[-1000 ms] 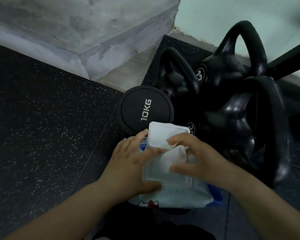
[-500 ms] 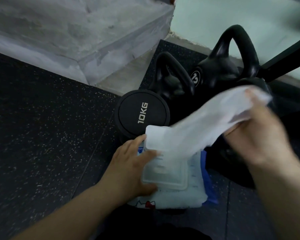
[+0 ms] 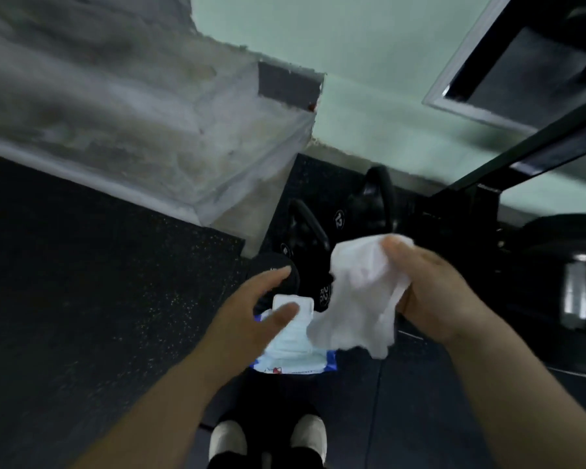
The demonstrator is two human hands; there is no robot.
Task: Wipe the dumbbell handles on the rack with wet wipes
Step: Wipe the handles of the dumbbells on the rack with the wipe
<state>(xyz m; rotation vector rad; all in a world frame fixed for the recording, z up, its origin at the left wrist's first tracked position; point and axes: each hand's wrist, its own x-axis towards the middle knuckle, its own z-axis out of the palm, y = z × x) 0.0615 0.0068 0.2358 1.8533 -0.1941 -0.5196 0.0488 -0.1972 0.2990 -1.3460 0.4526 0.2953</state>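
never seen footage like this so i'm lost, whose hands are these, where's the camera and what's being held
No machine here: a person works with bare hands, filmed by one wide-angle camera worn on their head, looking down. The right hand grips a white wet wipe, hanging free. The left hand is open over the wipes pack, which lies on the dark speckled floor; whether it touches the pack is unclear. Beyond the pack stand a black dumbbell and kettlebells. The person's shoes show at the bottom, a black rack frame on the right.
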